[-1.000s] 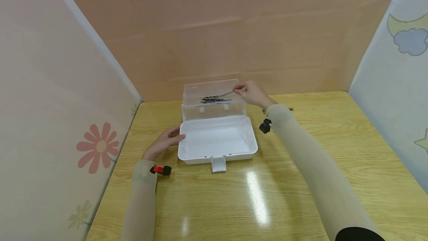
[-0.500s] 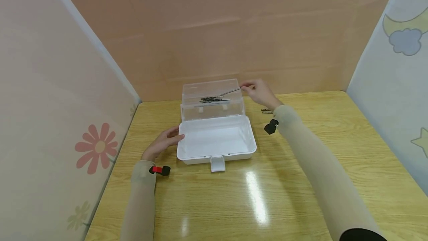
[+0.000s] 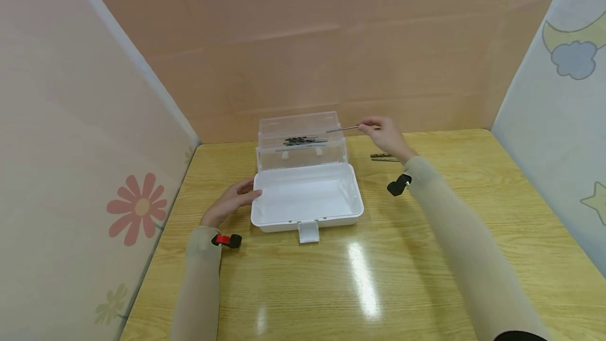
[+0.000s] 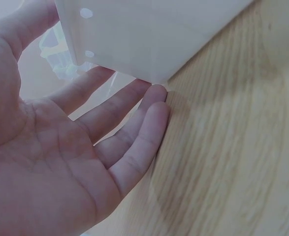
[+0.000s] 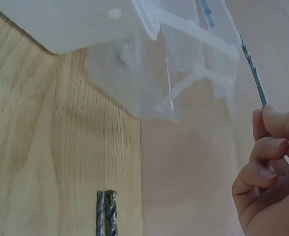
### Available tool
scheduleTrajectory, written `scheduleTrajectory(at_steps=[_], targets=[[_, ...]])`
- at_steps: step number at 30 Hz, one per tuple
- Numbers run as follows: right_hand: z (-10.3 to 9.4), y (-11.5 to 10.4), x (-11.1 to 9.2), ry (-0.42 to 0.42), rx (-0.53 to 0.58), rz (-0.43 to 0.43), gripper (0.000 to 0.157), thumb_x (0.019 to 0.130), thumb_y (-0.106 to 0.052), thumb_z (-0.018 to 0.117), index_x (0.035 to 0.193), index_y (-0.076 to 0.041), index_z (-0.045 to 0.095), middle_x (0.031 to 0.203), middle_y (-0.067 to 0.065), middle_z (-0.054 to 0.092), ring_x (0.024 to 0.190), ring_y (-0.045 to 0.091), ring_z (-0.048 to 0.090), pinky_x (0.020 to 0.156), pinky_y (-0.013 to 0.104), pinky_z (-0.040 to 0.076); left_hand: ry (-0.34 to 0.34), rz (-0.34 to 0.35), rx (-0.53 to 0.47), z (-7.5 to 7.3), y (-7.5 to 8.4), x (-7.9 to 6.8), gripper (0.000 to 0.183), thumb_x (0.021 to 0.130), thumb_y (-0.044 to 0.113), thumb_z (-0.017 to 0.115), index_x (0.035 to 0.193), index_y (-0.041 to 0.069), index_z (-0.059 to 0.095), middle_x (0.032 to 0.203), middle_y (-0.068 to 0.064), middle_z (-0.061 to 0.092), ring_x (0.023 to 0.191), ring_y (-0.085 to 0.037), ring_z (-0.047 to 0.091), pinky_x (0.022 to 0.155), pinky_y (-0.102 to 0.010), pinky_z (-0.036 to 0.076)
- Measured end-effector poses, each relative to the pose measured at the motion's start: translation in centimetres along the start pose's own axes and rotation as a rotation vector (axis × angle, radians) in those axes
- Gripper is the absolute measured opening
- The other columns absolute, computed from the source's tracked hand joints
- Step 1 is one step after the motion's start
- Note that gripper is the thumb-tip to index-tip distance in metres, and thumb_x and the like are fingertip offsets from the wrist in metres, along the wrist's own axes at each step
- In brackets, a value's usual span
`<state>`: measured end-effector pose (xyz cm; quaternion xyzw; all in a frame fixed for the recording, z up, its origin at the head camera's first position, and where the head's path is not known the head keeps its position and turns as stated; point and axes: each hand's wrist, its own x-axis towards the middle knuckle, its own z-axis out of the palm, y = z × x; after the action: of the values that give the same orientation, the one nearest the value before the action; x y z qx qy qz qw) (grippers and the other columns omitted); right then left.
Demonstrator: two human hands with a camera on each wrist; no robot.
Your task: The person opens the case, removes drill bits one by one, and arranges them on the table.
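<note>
A white plastic storage box [image 3: 307, 199] stands open on the table, its front latch hanging down. Behind it, a clear tiered tray [image 3: 303, 158] holds several dark drill bits [image 3: 303, 141]. My left hand [image 3: 229, 203] holds the box's left side, thumb over the rim; in the left wrist view its fingertips [image 4: 156, 96] meet the outer wall low down. My right hand [image 3: 385, 134] pinches a thin drill bit [image 5: 255, 73] by its shank between thumb and forefinger. The bit's fluted end points left, overlapping the clear tray's right edge in the head view.
More drill bits [image 3: 382, 157] lie on the wooden table [image 3: 426, 257] below my right hand. A brown backdrop [image 3: 303, 51] rises behind the table. Patterned panels [image 3: 57, 120] stand on both sides.
My right hand has moved right with the drill bit, drawing away from the bits in the tray. The bits lying on the table show more fully. My left hand has stayed on the box.
</note>
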<state>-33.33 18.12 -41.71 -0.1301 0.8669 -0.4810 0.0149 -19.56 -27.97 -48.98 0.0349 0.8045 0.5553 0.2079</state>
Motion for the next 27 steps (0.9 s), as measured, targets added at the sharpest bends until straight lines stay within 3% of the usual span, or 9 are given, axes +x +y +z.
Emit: scheduleTrajectory(at_steps=[3,7,10,13,17,20,27], targets=[[-1.1,1.0,-0.6,-0.007,0.063,0.054,0.046,0.110,-0.039,0.060,0.142,-0.006,0.066,0.146,0.019,0.064,0.132,0.032,0.060,0.102,0.041,0.051,-0.003,0.004,0.003,0.0,0.0,0.0,0.082,0.108,0.042,0.063,0.170,0.006,0.023,0.172,-0.022,0.032,0.154,-0.044,0.040,0.126,-0.058,0.039],[-2.4,2.3,-1.4,-0.011,0.117,0.111,0.054,0.110,-0.045,0.058,0.147,-0.007,0.062,0.147,0.019,0.060,0.115,0.022,0.056,0.088,0.031,0.048,-0.004,-0.002,0.000,-0.1,-0.1,0.1,0.083,0.107,0.043,0.063,0.170,0.007,0.023,0.171,-0.022,0.033,0.154,-0.044,0.040,0.126,-0.058,0.038],[-3.0,3.4,-2.0,-0.006,0.093,0.135,0.057,0.109,-0.050,0.057,0.148,-0.008,0.061,0.146,0.018,0.060,0.106,0.020,0.052,0.082,0.029,0.048,0.002,-0.019,-0.007,-0.1,-0.1,0.2,0.083,0.107,0.044,0.064,0.170,0.008,0.025,0.170,-0.021,0.035,0.153,-0.043,0.042,0.126,-0.058,0.038],[-3.5,4.6,-2.5,-0.006,0.067,0.162,0.059,0.108,-0.052,0.057,0.148,-0.009,0.061,0.148,0.018,0.060,0.119,0.025,0.057,0.091,0.035,0.052,0.003,-0.024,-0.007,-0.1,-0.2,0.2,0.083,0.106,0.045,0.065,0.170,0.008,0.025,0.170,-0.020,0.036,0.152,-0.042,0.043,0.126,-0.058,0.038],[-4.1,6.5,-3.3,-0.035,0.060,0.199,0.061,0.110,-0.051,0.055,0.151,-0.006,0.057,0.156,0.021,0.054,0.142,0.038,0.051,0.111,0.050,0.049,0.001,-0.010,-0.007,-0.1,-0.2,0.3,0.081,0.106,0.044,0.065,0.169,0.008,0.028,0.169,-0.020,0.038,0.151,-0.042,0.044,0.125,-0.058,0.040],[-4.2,7.9,-4.0,-0.058,0.048,0.211,0.060,0.111,-0.046,0.054,0.153,-0.003,0.056,0.159,0.024,0.052,0.145,0.042,0.049,0.116,0.058,0.045,-0.001,-0.003,-0.014,0.0,-0.2,0.3,0.079,0.106,0.042,0.065,0.169,0.008,0.029,0.168,-0.020,0.039,0.150,-0.042,0.045,0.124,-0.058,0.041],[-4.5,9.9,-5.6,-0.076,-0.051,0.216,0.055,0.113,-0.042,0.052,0.149,-0.001,0.059,0.157,0.026,0.053,0.146,0.045,0.047,0.119,0.063,0.040,-0.001,0.005,-0.018,0.0,-0.3,0.3,0.079,0.107,0.042,0.065,0.169,0.009,0.029,0.169,-0.019,0.039,0.150,-0.042,0.045,0.124,-0.058,0.040]])
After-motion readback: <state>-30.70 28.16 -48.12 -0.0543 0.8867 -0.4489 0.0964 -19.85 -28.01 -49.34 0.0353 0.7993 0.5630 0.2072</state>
